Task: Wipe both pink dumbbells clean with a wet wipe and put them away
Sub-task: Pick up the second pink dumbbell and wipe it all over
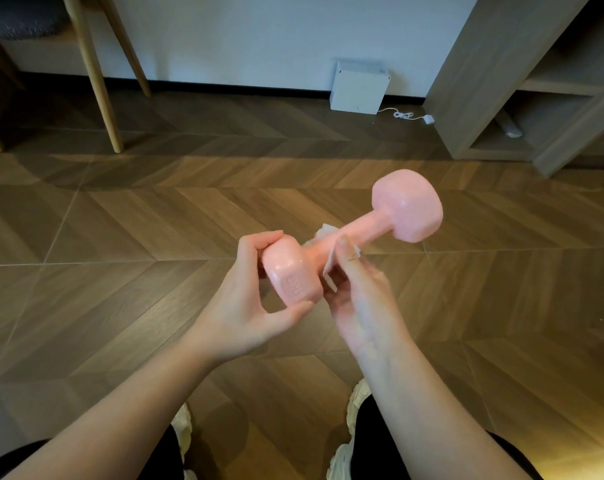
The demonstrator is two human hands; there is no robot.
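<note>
My left hand [259, 299] pinches one head of the pink dumbbell [349, 237] in midair over the floor [120, 220]; my right hand [356, 289] wraps the wet wipe [330, 271] around its handle. Wet plastic could slip and drop.

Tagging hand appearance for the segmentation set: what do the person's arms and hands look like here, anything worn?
Both arms are bare to the frame edge: no sleeves, gloves, watch or bands visible. Left hand and right hand show no rings on the fingers that can be seen. Nails look short and unpainted. The right hand is slightly motion-blurred.
</note>
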